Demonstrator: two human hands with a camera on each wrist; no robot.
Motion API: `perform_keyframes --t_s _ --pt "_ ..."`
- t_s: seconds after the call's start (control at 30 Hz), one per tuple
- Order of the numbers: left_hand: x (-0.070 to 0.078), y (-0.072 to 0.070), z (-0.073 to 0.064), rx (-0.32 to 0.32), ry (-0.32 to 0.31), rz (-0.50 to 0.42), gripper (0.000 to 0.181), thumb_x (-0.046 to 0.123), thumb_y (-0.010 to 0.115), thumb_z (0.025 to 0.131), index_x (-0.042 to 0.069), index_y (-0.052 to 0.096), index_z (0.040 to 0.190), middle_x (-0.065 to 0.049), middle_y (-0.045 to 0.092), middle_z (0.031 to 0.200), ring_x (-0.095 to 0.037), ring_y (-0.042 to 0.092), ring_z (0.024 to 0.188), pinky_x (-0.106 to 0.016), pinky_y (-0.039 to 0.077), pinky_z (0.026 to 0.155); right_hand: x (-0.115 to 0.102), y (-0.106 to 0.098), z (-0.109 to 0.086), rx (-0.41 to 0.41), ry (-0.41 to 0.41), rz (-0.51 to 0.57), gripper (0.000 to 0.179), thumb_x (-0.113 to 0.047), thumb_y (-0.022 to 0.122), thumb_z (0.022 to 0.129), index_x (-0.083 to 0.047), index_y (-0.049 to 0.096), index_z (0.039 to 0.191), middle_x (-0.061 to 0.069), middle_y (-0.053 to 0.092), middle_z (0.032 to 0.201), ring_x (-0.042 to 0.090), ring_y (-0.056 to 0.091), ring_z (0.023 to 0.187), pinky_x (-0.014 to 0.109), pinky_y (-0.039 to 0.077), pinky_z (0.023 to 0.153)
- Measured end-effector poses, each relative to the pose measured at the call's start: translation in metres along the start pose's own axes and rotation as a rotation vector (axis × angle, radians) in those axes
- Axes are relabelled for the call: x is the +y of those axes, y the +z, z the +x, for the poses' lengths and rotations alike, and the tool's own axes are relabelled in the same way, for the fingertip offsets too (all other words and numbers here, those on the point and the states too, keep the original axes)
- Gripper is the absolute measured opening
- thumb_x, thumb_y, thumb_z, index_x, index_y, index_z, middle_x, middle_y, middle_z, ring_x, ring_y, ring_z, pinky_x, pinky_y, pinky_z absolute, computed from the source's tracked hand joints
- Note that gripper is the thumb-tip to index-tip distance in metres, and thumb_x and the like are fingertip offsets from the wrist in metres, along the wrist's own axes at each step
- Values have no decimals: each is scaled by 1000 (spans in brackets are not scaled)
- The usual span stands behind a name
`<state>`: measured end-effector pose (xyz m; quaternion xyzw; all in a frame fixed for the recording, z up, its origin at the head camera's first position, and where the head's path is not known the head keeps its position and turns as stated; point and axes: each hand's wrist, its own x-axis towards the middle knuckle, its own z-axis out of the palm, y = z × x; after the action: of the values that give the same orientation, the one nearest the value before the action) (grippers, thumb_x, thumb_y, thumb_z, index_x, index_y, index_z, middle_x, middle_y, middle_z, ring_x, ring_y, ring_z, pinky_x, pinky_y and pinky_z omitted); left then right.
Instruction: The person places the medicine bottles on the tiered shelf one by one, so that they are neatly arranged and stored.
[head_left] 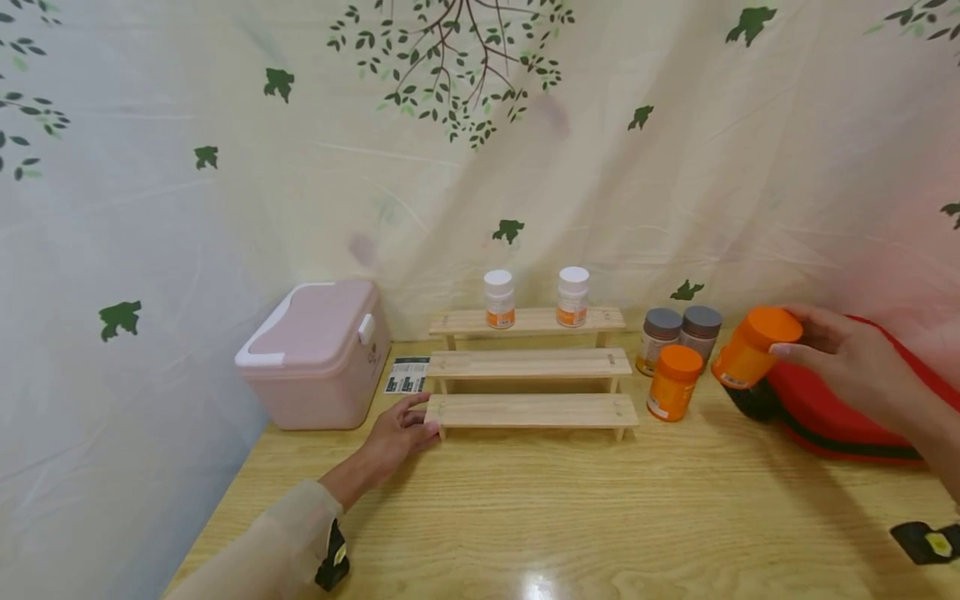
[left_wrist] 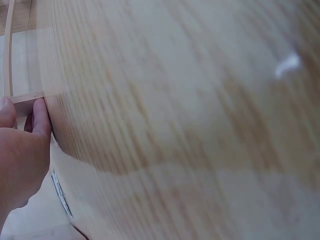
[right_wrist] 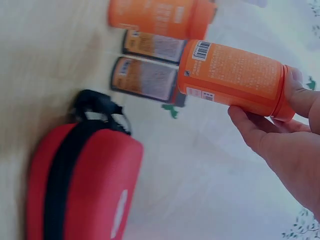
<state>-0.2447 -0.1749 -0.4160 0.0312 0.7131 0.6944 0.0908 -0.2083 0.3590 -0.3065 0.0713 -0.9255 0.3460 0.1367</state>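
Above the table at the right, my right hand (head_left: 858, 354) grips an orange pill bottle (head_left: 750, 350) near its cap. The right wrist view shows this bottle tilted, its barcode label in sight, and my thumb and fingers around the cap end. My left hand (head_left: 397, 437) holds the lower left end of a three-step wooden rack (head_left: 532, 410); in the left wrist view thumb and finger pinch its edge. Two white-capped bottles (head_left: 499, 298) stand upright on the top step. Another orange bottle (head_left: 675, 383) stands on the table beside two grey-capped bottles (head_left: 660, 337).
A pink lidded box (head_left: 322, 358) stands at the left, with a printed card (head_left: 407, 375) between it and the rack. A red case (head_left: 832, 417) with black trim lies under my right arm. Behind the table (head_left: 525, 508) hangs a leaf-patterned cloth (head_left: 420, 192).
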Motion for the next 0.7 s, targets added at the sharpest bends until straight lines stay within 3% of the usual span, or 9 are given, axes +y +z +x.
perform_keyframes --t_s 0.07,0.13,0.23,0.33,0.53,0.7 --pt "0 0 0 -2 2 3 56 -10 53 93 -2 34 145 -25 57 115 -23 63 96 -44 52 95 -4 -2 1 17 -24 28 59 -27 62 95 0 41 143 9 53 134 -25 42 90 -5 39 72" --pt "0 0 0 -4 5 7 56 -10 53 93 -2 34 145 -25 57 115 -23 64 96 -43 52 94 -8 -3 2 33 -65 67 56 -21 63 94 1 43 142 -8 54 130 -25 44 93 -5 39 75" --pt "0 -1 0 -4 0 14 57 -10 54 93 -1 34 145 -24 58 114 -24 64 96 -41 53 93 -17 -3 4 28 -99 92 56 -19 63 94 -3 42 143 -17 50 127 -25 44 98 -4 40 78" --pt "1 -2 1 -8 -3 19 56 -9 54 93 0 34 145 -23 58 114 -24 64 97 -41 53 93 -32 -1 8 3 -111 99 57 -20 62 95 -8 40 146 -1 50 134 -21 45 101 -3 41 79" --pt "1 -2 1 -2 -5 14 55 -8 54 93 -1 35 144 -25 57 116 -25 64 97 -42 53 93 -63 12 21 -33 -184 155 52 -14 62 94 -12 44 143 -13 54 123 -9 55 99 1 45 81" --pt "-1 -2 1 -9 -10 13 57 -9 54 93 -1 33 145 -25 57 117 -23 64 97 -41 53 93 -89 32 33 -101 -190 164 51 -20 62 95 -15 45 142 3 58 125 5 60 100 5 47 82"
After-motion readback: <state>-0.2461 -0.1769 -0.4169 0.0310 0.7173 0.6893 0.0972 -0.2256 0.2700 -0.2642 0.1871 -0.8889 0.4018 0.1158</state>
